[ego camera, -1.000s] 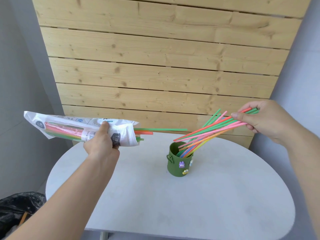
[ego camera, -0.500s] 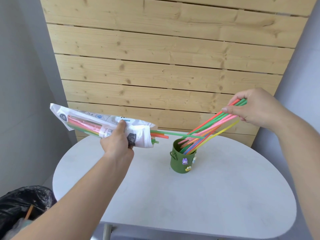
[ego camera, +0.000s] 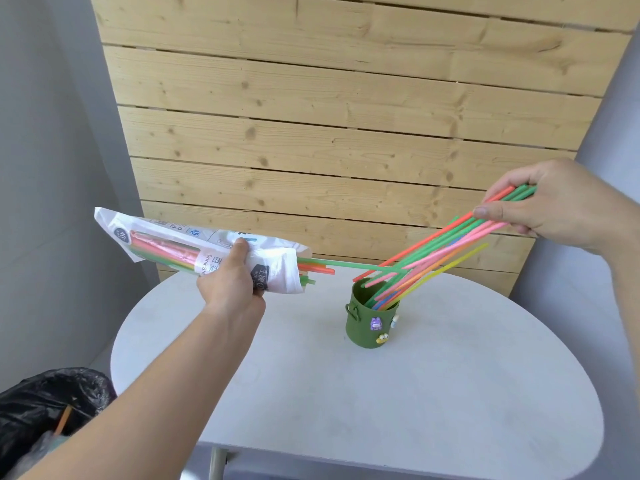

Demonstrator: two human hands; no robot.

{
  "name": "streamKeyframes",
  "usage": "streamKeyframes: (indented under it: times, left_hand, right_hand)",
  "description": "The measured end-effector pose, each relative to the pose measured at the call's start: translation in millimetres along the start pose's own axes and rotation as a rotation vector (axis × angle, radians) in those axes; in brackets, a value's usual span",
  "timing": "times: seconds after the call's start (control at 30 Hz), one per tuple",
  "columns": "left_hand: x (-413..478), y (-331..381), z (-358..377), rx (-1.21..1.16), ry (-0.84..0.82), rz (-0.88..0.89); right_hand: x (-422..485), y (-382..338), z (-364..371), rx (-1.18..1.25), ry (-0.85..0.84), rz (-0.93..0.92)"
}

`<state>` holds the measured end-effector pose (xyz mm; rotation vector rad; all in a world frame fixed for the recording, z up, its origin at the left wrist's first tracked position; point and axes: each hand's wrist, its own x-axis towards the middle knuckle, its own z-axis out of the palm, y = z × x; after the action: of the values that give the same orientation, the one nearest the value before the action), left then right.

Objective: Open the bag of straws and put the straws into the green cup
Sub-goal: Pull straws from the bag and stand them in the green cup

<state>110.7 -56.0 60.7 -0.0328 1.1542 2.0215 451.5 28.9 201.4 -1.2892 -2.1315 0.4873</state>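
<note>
The left hand (ego camera: pixel 232 284) gripped the white bag of straws (ego camera: pixel 166 239) around its middle, holding it almost level above the left side of the white table (ego camera: pixel 433 410). A few straws poked from the bag's open end, one long green straw (ego camera: pixel 346 264) reaching toward the cup. The right hand (ego camera: pixel 557 206) pinched the upper ends of a fanned bundle of coloured straws (ego camera: pixel 446 249), whose lower ends sloped down into the green cup (ego camera: pixel 363 327) standing upright on the table. A black bin bag (ego camera: pixel 41 407) sat at lower left.
</note>
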Motion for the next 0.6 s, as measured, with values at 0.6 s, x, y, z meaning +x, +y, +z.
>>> streamKeyframes:
  times: [0.6]
  left_hand:
    - [2,-6,-1,0.028,-0.010,-0.008]
  right_hand:
    - [13,2,45,-0.083,-0.068,0.058]
